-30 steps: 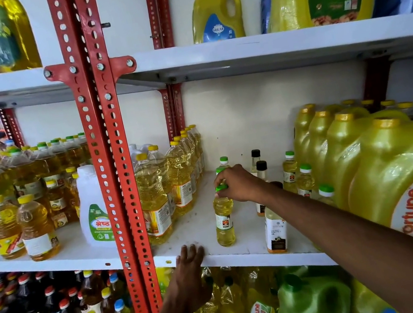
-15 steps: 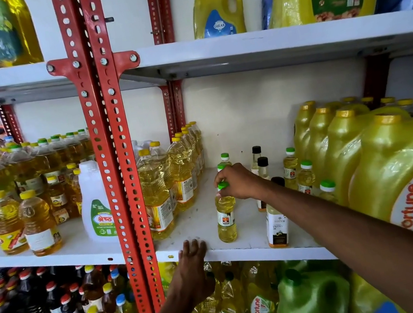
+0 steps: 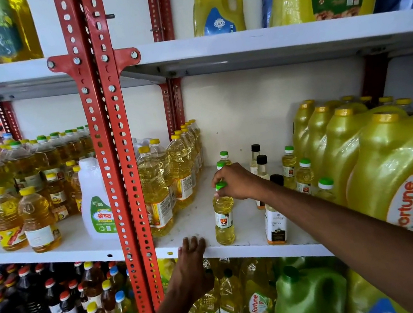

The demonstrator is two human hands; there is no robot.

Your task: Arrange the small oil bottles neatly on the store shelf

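Observation:
A small yellow oil bottle with a green cap (image 3: 223,217) stands near the front of the middle white shelf (image 3: 192,225). My right hand (image 3: 236,182) grips it at the cap and neck. Behind it stand two more small green-capped bottles (image 3: 223,157). Black-capped small bottles (image 3: 261,166) and a white-labelled one (image 3: 275,223) stand to the right, partly hidden by my forearm. Three more small green-capped bottles (image 3: 304,175) line up beside the big jugs. My left hand (image 3: 191,265) rests with its fingers on the shelf's front edge, holding nothing.
Large yellow Fortune jugs (image 3: 395,167) crowd the shelf's right. One-litre yellow-capped bottles (image 3: 165,180) stand left of the bare patch. A red perforated upright (image 3: 114,156) divides the bays. The upper shelf (image 3: 262,41) hangs overhead. Below sit dark bottles (image 3: 32,303) and a green jug (image 3: 311,300).
The view has shifted slightly. My right hand stays on the green-capped bottle, which stands about where it was. My left hand remains at the shelf edge.

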